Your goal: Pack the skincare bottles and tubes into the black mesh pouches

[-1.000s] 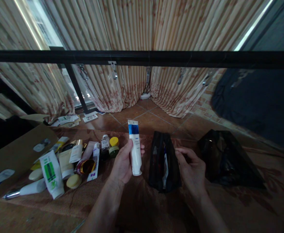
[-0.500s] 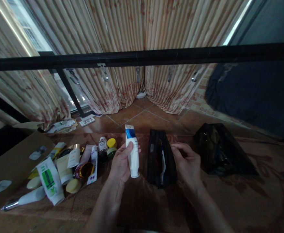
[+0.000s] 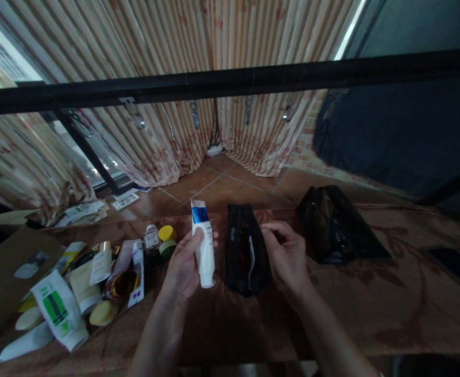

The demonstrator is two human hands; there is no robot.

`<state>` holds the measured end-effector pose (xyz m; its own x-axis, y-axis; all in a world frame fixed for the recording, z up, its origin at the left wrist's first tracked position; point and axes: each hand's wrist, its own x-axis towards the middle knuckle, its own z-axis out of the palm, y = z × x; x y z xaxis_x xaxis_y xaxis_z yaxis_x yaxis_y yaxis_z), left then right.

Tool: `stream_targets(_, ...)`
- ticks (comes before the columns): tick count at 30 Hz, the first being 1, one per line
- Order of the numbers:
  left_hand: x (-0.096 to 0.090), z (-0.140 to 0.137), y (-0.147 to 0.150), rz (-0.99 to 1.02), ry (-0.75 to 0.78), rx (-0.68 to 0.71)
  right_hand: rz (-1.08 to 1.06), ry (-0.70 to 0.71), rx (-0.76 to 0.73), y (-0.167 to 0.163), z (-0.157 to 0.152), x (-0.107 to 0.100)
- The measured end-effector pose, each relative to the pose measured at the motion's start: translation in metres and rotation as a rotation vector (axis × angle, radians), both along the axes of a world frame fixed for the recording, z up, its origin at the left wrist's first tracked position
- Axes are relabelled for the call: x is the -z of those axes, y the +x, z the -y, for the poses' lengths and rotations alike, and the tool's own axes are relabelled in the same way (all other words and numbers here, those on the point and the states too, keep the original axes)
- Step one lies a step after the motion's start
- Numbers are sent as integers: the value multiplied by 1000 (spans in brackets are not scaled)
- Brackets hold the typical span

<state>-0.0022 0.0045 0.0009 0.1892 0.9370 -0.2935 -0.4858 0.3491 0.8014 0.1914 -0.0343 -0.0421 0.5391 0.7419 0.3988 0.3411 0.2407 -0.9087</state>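
My left hand point(image 3: 185, 262) is wrapped round a white squeeze tube point(image 3: 205, 256) with a blue band, held upright just left of a black zip pouch point(image 3: 233, 262). The pouch stands with its top unzipped, and something white and a bit of red show inside. At the pouch's right rim, my right hand point(image 3: 288, 251) pinches the edge with thumb and forefinger, the other fingers curled. Left of my left hand lies a cluster of toiletries, among them a white and green tube point(image 3: 59, 309), a jar with a yellow lid point(image 3: 167, 234) and a dark bottle point(image 3: 151, 243).
A black plastic bag point(image 3: 332, 230) lies to the right, and a dark flat phone-like object point(image 3: 453, 267) is at the far right. A cardboard box point(image 3: 10, 262) stands at the left. Behind the brown cloth-covered surface point(image 3: 371, 309) runs a black rail point(image 3: 230, 86) before curtains.
The view has shifted right, so everything sits further left in the picture. Both hands keep their places, the left on the tube and the right at the pouch rim.
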Motion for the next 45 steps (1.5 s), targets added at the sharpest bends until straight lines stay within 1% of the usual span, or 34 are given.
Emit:
stream_targets(11, -3, 0, 1, 36, -26, 39, -8, 4, 1, 2, 1, -1)
stream_targets(16, -3, -1, -2, 90, -24, 65, -13, -1, -2, 2, 0, 2)
stream_targets(19, -3, 1, -7, 176, 15, 138, -15, 4, -3, 2, 0, 4)
stream_targets(25, -4, 6, -14, 337, 159, 312, -25, 6, 5, 1, 0, 5)
stream_targets(30, -2, 9, -15, 426, 211, 366, -21, -10, -5, 2, 1, 2)
stream_targets(33, 0, 10, -16, 430, 222, 375, -9, -16, -7, 3, 2, 1)
stream_targets(36, 2, 10, -16, 393, 234, 360, -10, -23, -8, 3, 2, 1)
stream_targets(41, 4, 7, -15, 294, 246, 273, -7, -13, -11, 2, 2, 2)
stream_targets(45, 4, 6, -13, 198, 185, 186, -20, -25, -10, 2, 1, 3)
